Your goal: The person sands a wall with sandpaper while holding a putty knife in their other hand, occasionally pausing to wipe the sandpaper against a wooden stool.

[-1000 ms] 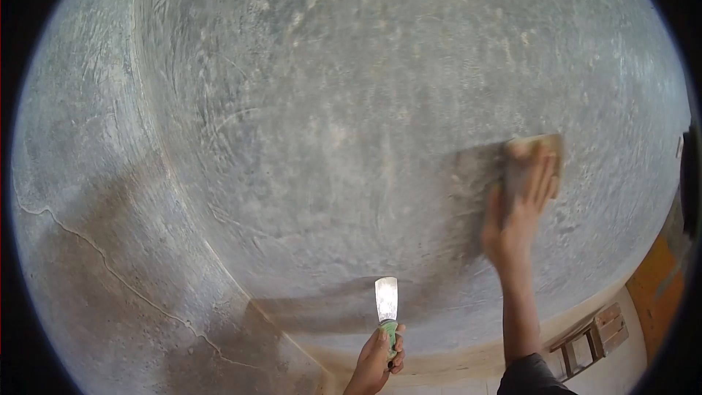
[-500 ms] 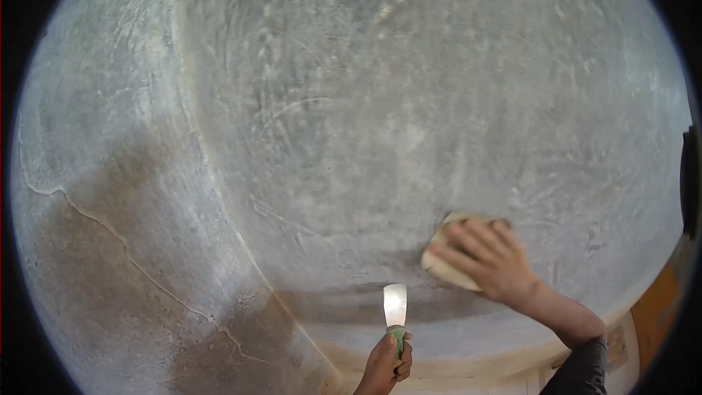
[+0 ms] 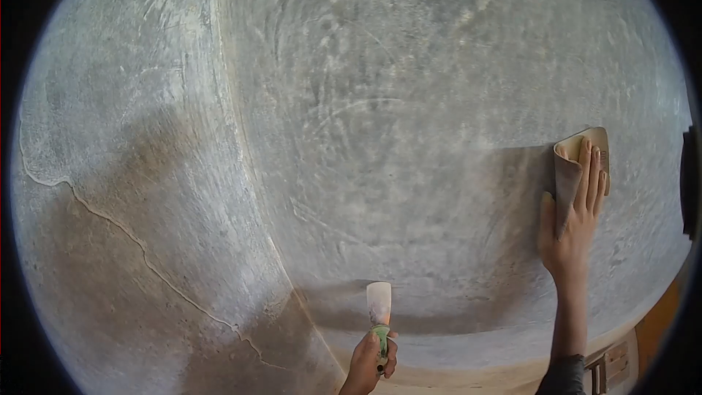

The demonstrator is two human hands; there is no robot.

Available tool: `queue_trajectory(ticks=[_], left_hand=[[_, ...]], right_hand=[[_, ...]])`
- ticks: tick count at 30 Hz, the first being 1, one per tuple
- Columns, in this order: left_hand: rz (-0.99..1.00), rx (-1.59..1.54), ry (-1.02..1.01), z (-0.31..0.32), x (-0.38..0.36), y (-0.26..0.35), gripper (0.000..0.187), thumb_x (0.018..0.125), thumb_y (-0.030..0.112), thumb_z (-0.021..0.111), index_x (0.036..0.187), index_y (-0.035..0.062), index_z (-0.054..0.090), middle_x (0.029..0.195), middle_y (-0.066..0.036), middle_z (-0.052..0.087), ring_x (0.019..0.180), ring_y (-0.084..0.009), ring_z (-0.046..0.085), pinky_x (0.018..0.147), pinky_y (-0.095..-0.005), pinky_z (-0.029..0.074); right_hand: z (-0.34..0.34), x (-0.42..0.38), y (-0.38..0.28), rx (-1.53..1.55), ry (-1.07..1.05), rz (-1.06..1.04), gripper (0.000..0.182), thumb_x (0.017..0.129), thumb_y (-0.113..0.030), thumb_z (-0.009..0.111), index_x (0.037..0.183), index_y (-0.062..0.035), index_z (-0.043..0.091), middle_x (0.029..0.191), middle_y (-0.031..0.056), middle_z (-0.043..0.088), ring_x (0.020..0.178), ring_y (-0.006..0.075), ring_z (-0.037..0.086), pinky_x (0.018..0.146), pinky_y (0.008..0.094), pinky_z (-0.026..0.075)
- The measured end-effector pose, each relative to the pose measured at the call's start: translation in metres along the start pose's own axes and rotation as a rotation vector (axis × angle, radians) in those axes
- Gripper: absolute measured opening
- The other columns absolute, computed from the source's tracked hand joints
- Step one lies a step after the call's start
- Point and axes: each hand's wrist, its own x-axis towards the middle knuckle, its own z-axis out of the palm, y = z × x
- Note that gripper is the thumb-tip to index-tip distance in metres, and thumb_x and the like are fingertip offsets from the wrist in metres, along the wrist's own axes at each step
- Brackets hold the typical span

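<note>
A folded sheet of sandpaper [image 3: 578,164] lies flat against the grey plastered wall [image 3: 409,102], pinned there by the right hand [image 3: 572,223]. That hand is spread almost fully open, its fingers [image 3: 589,175] stretched upward over the sheet and the palm pressing it to the plaster; the upper fold of the paper curls free above the fingertips. The forearm runs straight down from the hand to a dark sleeve [image 3: 561,379] at the lower edge of the view.

Well to the left of that hand and lower, the left hand [image 3: 369,362] is closed in a fist around the green handle of a putty knife [image 3: 379,314]. The pale blade points upward from the fist, and whether it touches the wall cannot be told.

Above both hands the wall is mottled grey with swirling trowel marks. Far to the left of the left hand a curved ridge [image 3: 248,175] sweeps down the plaster, and beyond it a thin crack [image 3: 146,263] runs diagonally through a browner patch. Below the right hand, beside the sleeve, part of a wooden frame [image 3: 608,366] shows.
</note>
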Motion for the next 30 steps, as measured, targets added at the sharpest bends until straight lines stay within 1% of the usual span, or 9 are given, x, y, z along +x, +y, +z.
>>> queue_trajectory(ticks=[2,4,8,10,15,21,26,27,30], left_hand=[[-0.008,-0.101,-0.123,-0.02,0.006,0.015,0.046,0.099,0.041,0.039,0.118,-0.0003,0.047,0.077,-0.005,0.05,0.054,-0.0147,0.047,0.046,-0.0293,0.038],[0.013,-0.086,-0.13,-0.036,0.011,0.029,0.048,0.099,0.043,0.039,0.118,-0.0011,0.047,0.077,-0.006,0.051,0.054,-0.0159,0.049,0.047,-0.0299,0.039],[0.038,-0.123,-0.092,-0.082,0.014,0.05,0.05,0.099,0.043,0.038,0.116,-0.0027,0.048,0.076,-0.007,0.052,0.051,-0.0174,0.049,0.047,-0.0303,0.04],[0.038,-0.11,-0.078,-0.098,0.015,0.057,0.05,0.099,0.043,0.038,0.115,-0.003,0.048,0.074,-0.007,0.052,0.05,-0.0173,0.048,0.046,-0.0302,0.04],[0.018,-0.001,-0.079,-0.118,0.018,0.072,0.045,0.096,0.049,0.043,0.104,0.0063,0.051,0.063,-0.001,0.044,0.044,-0.0109,0.041,0.039,-0.0243,0.033],[0.017,-0.078,-0.107,-0.132,0.022,0.069,0.041,0.1,0.041,0.04,0.11,0.0036,0.053,0.063,-0.002,0.044,0.046,-0.0116,0.04,0.042,-0.0251,0.036],[-0.011,-0.007,-0.052,-0.141,0.02,0.059,0.041,0.1,0.038,0.041,0.115,0.0026,0.054,0.064,-0.002,0.044,0.045,-0.0114,0.038,0.042,-0.0256,0.036],[-0.039,-0.077,-0.058,-0.145,0.02,0.057,0.041,0.1,0.038,0.042,0.115,0.0018,0.054,0.065,-0.002,0.044,0.045,-0.0116,0.037,0.042,-0.0256,0.036],[-0.08,-0.189,-0.101,-0.141,0.029,0.048,0.043,0.1,0.038,0.042,0.117,-0.0004,0.053,0.065,-0.003,0.044,0.046,-0.0122,0.038,0.042,-0.0256,0.036]], right_hand=[[0.015,-0.007,-0.04,-0.125,0.002,-0.049,0.049,0.093,-0.019,0.048,0.141,-0.0198,0.043,0.149,0.0166,0.031,0.139,0.0365,0.026,0.111,0.0578,0.018],[0.026,-0.033,-0.094,0.211,-0.383,-0.558,0.051,0.092,-0.016,0.05,0.142,-0.0142,0.042,0.15,0.0197,0.029,0.14,0.0364,0.024,0.111,0.0576,0.017],[0.029,0.013,-0.128,0.189,-0.227,-0.515,0.054,0.09,-0.014,0.05,0.143,-0.0121,0.039,0.149,0.0213,0.029,0.14,0.0356,0.025,0.112,0.0558,0.016],[0.021,0.039,-0.149,-0.006,-0.037,0.015,0.058,0.086,-0.013,0.053,0.143,-0.0135,0.04,0.147,0.0207,0.033,0.138,0.0355,0.028,0.113,0.0538,0.016],[0.068,-0.023,-0.258,0.368,-0.206,-0.507,0.059,0.085,-0.014,0.05,0.143,-0.0125,0.04,0.147,0.0174,0.035,0.136,0.0334,0.032,0.109,0.0514,0.023],[0.045,0.051,-0.252,0.265,-0.06,-0.136,0.06,0.082,-0.011,0.049,0.141,-0.0112,0.043,0.144,0.0163,0.04,0.131,0.0313,0.039,0.103,0.0496,0.032],[0.07,-0.127,-0.285,0.511,-0.255,-0.056,0.059,0.079,-0.025,0.057,0.137,-0.0136,0.049,0.126,0.0103,0.055,0.108,0.0219,0.053,0.083,0.0321,0.038],[0.073,-0.179,-0.289,0.527,-0.317,0.083,0.059,0.078,-0.03,0.06,0.134,-0.0171,0.052,0.114,0.0081,0.058,0.099,0.0227,0.055,0.08,0.0346,0.037],[0.072,-0.241,-0.281,0.378,-0.443,0.173,0.057,0.079,-0.033,0.062,0.134,-0.0208,0.053,0.111,0.0077,0.055,0.097,0.0242,0.053,0.077,0.0384,0.035]])
